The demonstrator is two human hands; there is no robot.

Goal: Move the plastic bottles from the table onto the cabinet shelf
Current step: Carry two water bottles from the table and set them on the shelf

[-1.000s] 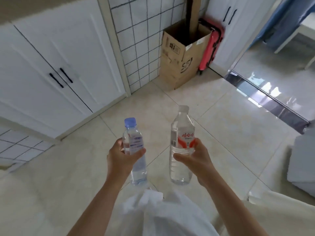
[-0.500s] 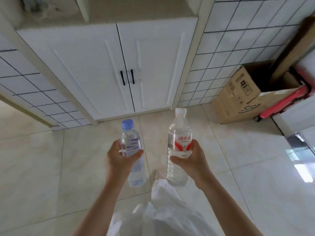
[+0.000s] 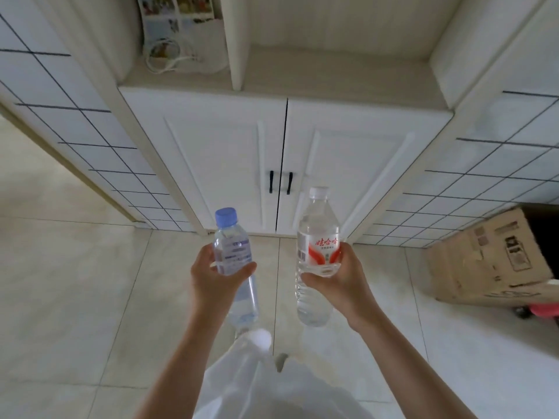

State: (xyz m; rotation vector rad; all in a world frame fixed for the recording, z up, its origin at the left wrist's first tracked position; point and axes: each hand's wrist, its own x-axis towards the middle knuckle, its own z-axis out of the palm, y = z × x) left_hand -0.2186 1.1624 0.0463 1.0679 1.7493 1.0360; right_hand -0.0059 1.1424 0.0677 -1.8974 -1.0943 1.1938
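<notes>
Left hand is closed around the blue-capped bottle, right hand around the red-label bottle — both upright. The view has turned: the cabinet shelf now stands straight ahead — placing seems next.

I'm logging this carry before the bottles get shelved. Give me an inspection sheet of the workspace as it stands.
Surface: cabinet shelf, right bay bare, left bay occupied.
Job's things: blue-capped bottle and white-capped bottle, both upright, held in the air.
Clutter: printed card propped in the left bay.
Hands: left hand grips the blue-capped bottle; right hand grips the white-capped bottle.
Cables: white cord coiled in the left bay.
Surroundings: closed cabinet doors, cardboard box on the floor, right.
</notes>
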